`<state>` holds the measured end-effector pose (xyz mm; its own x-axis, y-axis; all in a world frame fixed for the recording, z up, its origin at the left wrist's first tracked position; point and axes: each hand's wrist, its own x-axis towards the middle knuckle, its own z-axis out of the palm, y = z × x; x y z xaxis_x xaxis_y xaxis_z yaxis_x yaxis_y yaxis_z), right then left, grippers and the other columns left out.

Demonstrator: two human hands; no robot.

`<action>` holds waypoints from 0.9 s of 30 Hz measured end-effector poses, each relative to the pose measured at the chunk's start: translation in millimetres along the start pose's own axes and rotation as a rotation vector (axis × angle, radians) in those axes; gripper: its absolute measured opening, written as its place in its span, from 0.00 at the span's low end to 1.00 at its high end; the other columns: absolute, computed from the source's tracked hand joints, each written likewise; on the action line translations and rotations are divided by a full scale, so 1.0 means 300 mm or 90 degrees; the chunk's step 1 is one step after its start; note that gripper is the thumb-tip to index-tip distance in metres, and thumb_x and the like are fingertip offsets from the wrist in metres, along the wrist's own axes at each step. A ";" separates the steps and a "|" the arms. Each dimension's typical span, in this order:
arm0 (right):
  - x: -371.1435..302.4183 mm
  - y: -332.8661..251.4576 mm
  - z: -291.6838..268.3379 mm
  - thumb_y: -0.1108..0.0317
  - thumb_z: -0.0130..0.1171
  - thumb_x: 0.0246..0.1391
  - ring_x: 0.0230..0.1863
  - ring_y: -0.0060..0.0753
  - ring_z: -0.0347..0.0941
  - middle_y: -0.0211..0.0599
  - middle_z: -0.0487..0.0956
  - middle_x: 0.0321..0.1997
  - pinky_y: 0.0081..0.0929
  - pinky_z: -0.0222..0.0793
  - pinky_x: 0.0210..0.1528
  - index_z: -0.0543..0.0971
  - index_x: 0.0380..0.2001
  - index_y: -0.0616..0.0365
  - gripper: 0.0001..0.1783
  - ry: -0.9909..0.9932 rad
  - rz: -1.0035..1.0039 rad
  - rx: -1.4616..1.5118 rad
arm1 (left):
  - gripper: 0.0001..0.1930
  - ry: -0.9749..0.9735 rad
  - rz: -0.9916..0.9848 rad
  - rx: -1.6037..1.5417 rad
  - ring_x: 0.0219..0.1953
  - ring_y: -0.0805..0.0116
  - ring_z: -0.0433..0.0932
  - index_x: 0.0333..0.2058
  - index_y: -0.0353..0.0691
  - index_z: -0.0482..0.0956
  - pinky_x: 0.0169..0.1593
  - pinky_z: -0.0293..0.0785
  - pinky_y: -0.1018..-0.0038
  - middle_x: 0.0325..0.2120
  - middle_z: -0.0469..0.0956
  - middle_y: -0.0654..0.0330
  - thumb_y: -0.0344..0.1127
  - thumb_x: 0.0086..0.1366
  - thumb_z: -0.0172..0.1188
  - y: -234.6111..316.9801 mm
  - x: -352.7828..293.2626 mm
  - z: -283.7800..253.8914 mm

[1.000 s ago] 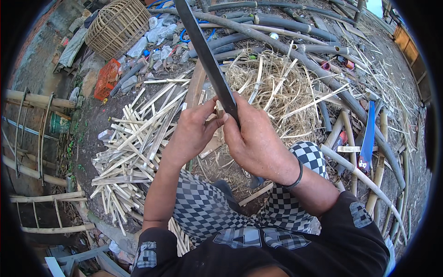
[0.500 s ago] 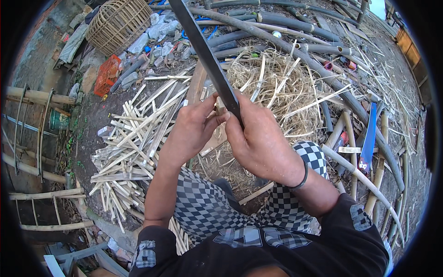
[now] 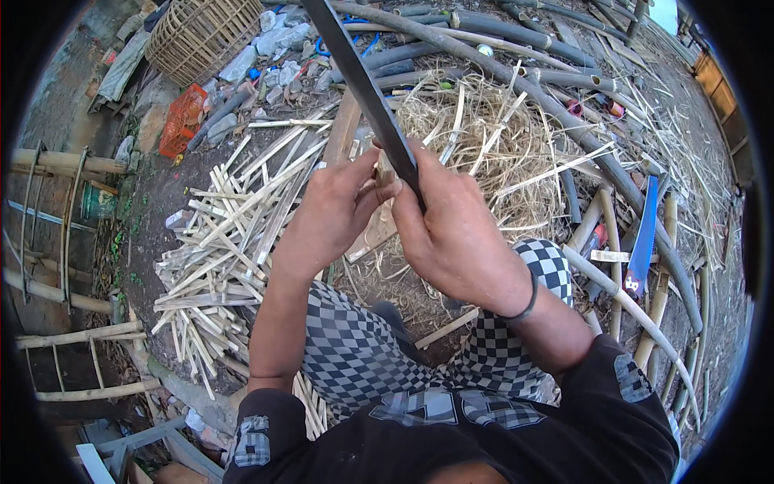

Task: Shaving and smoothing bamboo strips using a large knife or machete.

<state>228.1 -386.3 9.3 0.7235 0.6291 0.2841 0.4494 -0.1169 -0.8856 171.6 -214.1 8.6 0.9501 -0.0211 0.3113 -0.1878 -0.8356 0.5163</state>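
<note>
Long dark blade (image 3: 363, 89) runs from centre frame up toward the far edge, slightly left-leaning. Right hand (image 3: 455, 234) has its grip clenched round the blade's near end, thumb side up, likely to steer the edge down the grain. Black band on that wrist. Left hand (image 3: 334, 214) sits just left, fingers closed on a short pale bamboo piece (image 3: 385, 172) that touches the blade; it looks pinched upright so the blade can bite into its end. How deep the blade sits in the piece cannot be told, the hands cover it.

Under the hands: a flat wooden board (image 3: 343, 129) angled away, and the person's checkered trousers (image 3: 363, 355), knees apart, so the work hangs between the legs.

Left of the hands: big fan of split bamboo strips (image 3: 226, 234) on the ground, piled within reach of the left side. Far centre-right: heap of thin shavings (image 3: 484, 137). Beyond it, long round bamboo poles (image 3: 524, 48) lying across. Far left: woven basket (image 3: 197, 32), orange crate (image 3: 181, 121) near it. Right side: blue-handled saw (image 3: 642, 242) lying among poles, well apart from both hands. Left edge: a bamboo frame (image 3: 56, 169).
</note>
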 end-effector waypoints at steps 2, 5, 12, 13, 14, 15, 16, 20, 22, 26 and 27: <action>0.017 0.019 0.017 0.75 0.50 0.62 0.28 0.57 0.80 0.56 0.78 0.25 0.45 0.72 0.31 0.69 0.58 0.70 0.22 0.035 -0.042 0.002 | 0.21 -0.005 -0.006 0.015 0.34 0.42 0.82 0.51 0.28 0.75 0.37 0.76 0.55 0.30 0.81 0.42 0.28 0.61 0.68 -0.019 0.008 0.003; -0.021 -0.021 -0.015 0.75 0.50 0.62 0.31 0.60 0.80 0.58 0.79 0.27 0.47 0.72 0.33 0.70 0.58 0.69 0.21 -0.002 0.013 -0.004 | 0.22 -0.009 -0.012 -0.036 0.36 0.41 0.82 0.52 0.28 0.75 0.39 0.77 0.55 0.32 0.82 0.41 0.28 0.61 0.68 -0.025 0.007 0.012; 0.033 0.011 -0.011 0.73 0.51 0.63 0.32 0.65 0.78 0.60 0.79 0.28 0.49 0.72 0.35 0.69 0.59 0.68 0.22 0.037 0.001 -0.002 | 0.15 -0.022 -0.045 0.000 0.38 0.38 0.81 0.46 0.30 0.76 0.40 0.76 0.54 0.34 0.82 0.40 0.30 0.63 0.66 0.021 0.015 -0.005; 0.019 0.002 -0.005 0.73 0.51 0.63 0.32 0.65 0.78 0.61 0.79 0.28 0.49 0.72 0.35 0.69 0.59 0.68 0.22 0.038 -0.010 -0.001 | 0.15 -0.026 -0.053 -0.001 0.38 0.38 0.81 0.46 0.30 0.76 0.40 0.76 0.54 0.34 0.82 0.40 0.30 0.63 0.66 0.008 0.017 -0.004; -0.001 -0.010 -0.003 0.73 0.51 0.63 0.33 0.65 0.78 0.61 0.79 0.28 0.48 0.72 0.36 0.69 0.59 0.69 0.22 0.035 -0.021 0.000 | 0.15 -0.027 -0.037 -0.003 0.38 0.37 0.81 0.46 0.30 0.76 0.40 0.76 0.55 0.34 0.82 0.40 0.29 0.63 0.66 -0.008 0.027 -0.003; -0.015 -0.018 0.000 0.73 0.51 0.63 0.33 0.65 0.78 0.61 0.79 0.28 0.48 0.72 0.36 0.69 0.59 0.69 0.22 0.027 -0.016 0.004 | 0.14 -0.028 -0.021 -0.005 0.38 0.37 0.81 0.45 0.30 0.76 0.40 0.76 0.55 0.33 0.82 0.40 0.29 0.63 0.66 -0.013 0.023 -0.004; 0.006 -0.005 -0.003 0.74 0.51 0.62 0.32 0.65 0.79 0.60 0.79 0.28 0.48 0.72 0.36 0.69 0.59 0.69 0.23 0.032 -0.014 0.009 | 0.15 -0.017 0.007 -0.012 0.37 0.38 0.81 0.46 0.31 0.75 0.39 0.76 0.55 0.32 0.81 0.40 0.30 0.63 0.67 -0.023 0.042 0.001; 0.010 -0.017 -0.022 0.75 0.50 0.62 0.31 0.62 0.79 0.58 0.79 0.27 0.46 0.73 0.35 0.70 0.57 0.68 0.21 0.009 0.020 0.016 | 0.16 -0.008 -0.013 -0.024 0.36 0.39 0.81 0.46 0.30 0.75 0.39 0.76 0.54 0.30 0.81 0.41 0.29 0.63 0.67 0.013 0.014 -0.001; 0.030 -0.011 -0.019 0.76 0.49 0.61 0.31 0.62 0.79 0.57 0.79 0.27 0.46 0.73 0.35 0.70 0.56 0.68 0.19 0.013 0.005 0.021 | 0.16 -0.008 -0.001 -0.019 0.35 0.39 0.81 0.46 0.30 0.75 0.39 0.76 0.54 0.30 0.81 0.41 0.29 0.63 0.67 -0.002 0.020 0.000; -0.030 -0.039 -0.007 0.75 0.50 0.61 0.30 0.63 0.79 0.58 0.79 0.28 0.48 0.72 0.34 0.69 0.57 0.68 0.20 0.035 -0.043 0.018 | 0.17 -0.014 -0.006 -0.011 0.36 0.40 0.82 0.48 0.30 0.76 0.39 0.76 0.55 0.32 0.81 0.41 0.28 0.62 0.67 -0.001 0.006 -0.006; -0.022 -0.026 -0.002 0.75 0.50 0.61 0.30 0.63 0.79 0.58 0.79 0.28 0.48 0.72 0.34 0.69 0.57 0.68 0.20 0.031 -0.040 0.019 | 0.18 -0.005 -0.021 -0.050 0.36 0.40 0.82 0.49 0.30 0.76 0.39 0.76 0.54 0.32 0.81 0.41 0.27 0.62 0.67 -0.005 0.008 -0.001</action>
<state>220.2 -390.0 14.5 0.7189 0.5967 0.3566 0.4802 -0.0553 -0.8754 174.1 -212.7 9.0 0.9581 0.0013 0.2863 -0.1744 -0.7905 0.5871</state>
